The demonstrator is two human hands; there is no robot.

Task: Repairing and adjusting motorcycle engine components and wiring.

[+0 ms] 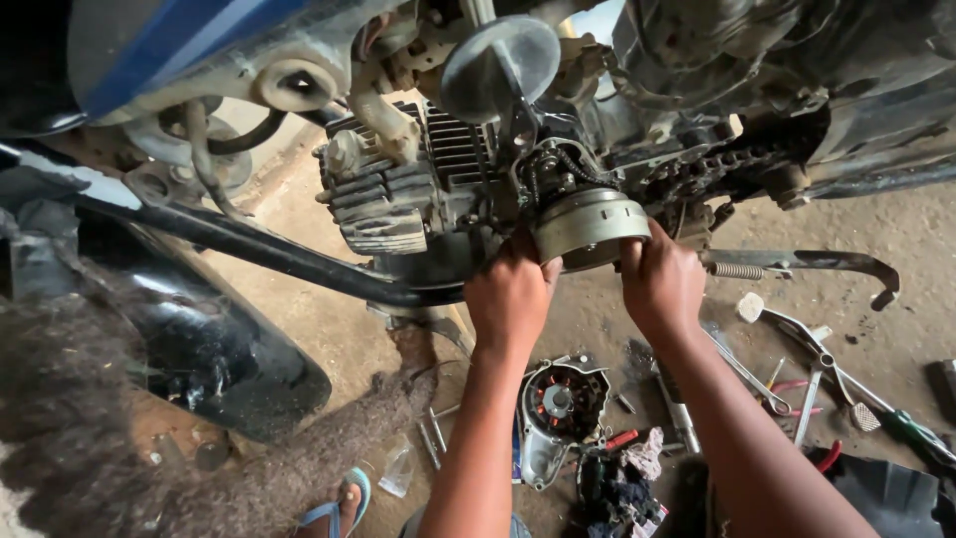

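A motorcycle engine (398,189) with grey cooling fins hangs in the frame above a dirt floor. On its side sits a round metal flywheel drum (590,227). My left hand (510,296) grips the drum's lower left rim. My right hand (659,281) grips its right rim. Both arms reach up from the bottom of the view. A drive chain (717,169) runs off to the right behind the drum.
On the floor below lies a removed engine cover with copper coils (558,408), a rag (622,478), several wrenches and screwdrivers (797,384), and a kick lever (807,264). A black frame tube (259,249) and dark fender (199,349) stand left. A foot in a blue sandal (344,503) shows below.
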